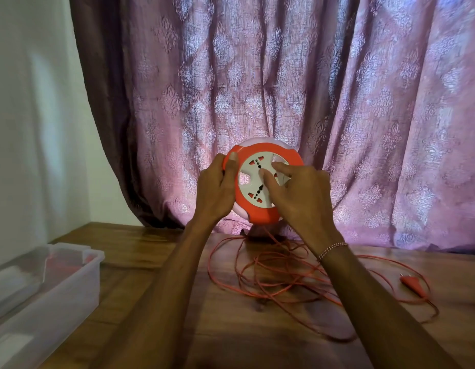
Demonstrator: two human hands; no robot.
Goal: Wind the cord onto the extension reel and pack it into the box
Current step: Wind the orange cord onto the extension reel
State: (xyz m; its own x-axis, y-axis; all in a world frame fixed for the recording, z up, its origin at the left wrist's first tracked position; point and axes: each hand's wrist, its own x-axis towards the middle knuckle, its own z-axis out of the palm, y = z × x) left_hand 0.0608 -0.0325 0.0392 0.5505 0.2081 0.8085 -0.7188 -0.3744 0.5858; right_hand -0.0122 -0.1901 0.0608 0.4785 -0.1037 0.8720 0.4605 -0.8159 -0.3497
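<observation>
While the left hand (217, 187) grips the left rim of the extension reel (263, 179), thumb laid over the orange ring and the other fingers hidden behind it, the reel is held up off the table (156, 251), its socket face tilted toward the camera, in front of the purple curtain (284, 75). The right hand (303, 198) rests on the white centre disc with its fingers spread loosely; two fingertips press on the socket face and nothing is gripped. A thin bracelet (333, 249) circles the right wrist.

From the bottom of the reel the orange cord (271, 272) drops to the tabletop and lies there in loose, overlapping loops, spread across the middle and toward the right edge of the wood. One long strand runs forward past the right forearm toward the near edge. The plug (413, 284) lies flat near the right edge, apart from the main tangle, with a strand looping round it.

At the left edge of the table stands the clear plastic box (57, 283), open at the top, with something reddish and blurred inside that I cannot make out. Between the box and the cord loops the wood is bare, as is the back-left corner by the white wall (31, 115). The curtain hangs down to the far edge of the table, just behind the reel.
</observation>
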